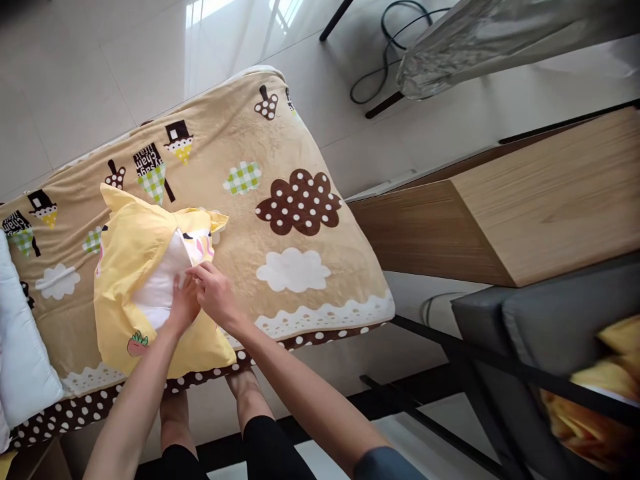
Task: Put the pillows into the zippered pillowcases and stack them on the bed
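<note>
Pillowcase [131,232] lies mostly left of my right hand [216,292], fingers pinching its open edge [185,249]; how my left hand [184,307] grips, I can't tell.

Wears plain black legwear [276,449] with straight hems; right of the legwear, wears a dark slate-blue sleeve [389,463]; goes bare at left hand [185,304] and right hand [216,293].
</note>
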`<action>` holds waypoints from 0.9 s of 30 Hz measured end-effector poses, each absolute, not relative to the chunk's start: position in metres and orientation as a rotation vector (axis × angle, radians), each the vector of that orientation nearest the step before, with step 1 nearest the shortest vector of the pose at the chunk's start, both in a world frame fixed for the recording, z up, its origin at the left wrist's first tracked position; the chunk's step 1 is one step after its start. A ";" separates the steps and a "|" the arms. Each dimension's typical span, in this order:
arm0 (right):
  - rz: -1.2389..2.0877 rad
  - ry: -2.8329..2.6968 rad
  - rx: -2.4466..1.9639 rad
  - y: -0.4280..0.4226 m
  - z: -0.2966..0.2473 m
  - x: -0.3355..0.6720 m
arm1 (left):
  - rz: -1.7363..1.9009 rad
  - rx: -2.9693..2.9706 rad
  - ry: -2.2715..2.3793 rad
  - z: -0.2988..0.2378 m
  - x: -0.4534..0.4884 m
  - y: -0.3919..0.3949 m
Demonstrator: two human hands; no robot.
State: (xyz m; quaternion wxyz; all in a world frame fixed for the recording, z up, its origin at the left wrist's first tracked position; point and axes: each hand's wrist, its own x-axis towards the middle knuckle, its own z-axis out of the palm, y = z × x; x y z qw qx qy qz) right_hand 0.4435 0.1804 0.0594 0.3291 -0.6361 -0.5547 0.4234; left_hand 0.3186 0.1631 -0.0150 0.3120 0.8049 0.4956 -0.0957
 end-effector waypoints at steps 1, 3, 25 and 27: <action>1.171 -1.345 -1.569 0.185 0.064 0.445 | -0.249 2.101 1.247 -0.013 0.327 0.157; 1.282 -1.087 -1.459 0.194 0.062 0.457 | -0.209 2.020 1.124 -0.003 0.329 0.144; 1.350 -0.474 -1.852 0.100 0.018 0.421 | 1.086 0.271 2.274 0.030 0.197 0.088; 1.142 -0.533 -1.933 0.075 0.040 0.428 | 1.243 0.478 2.373 0.060 0.183 0.102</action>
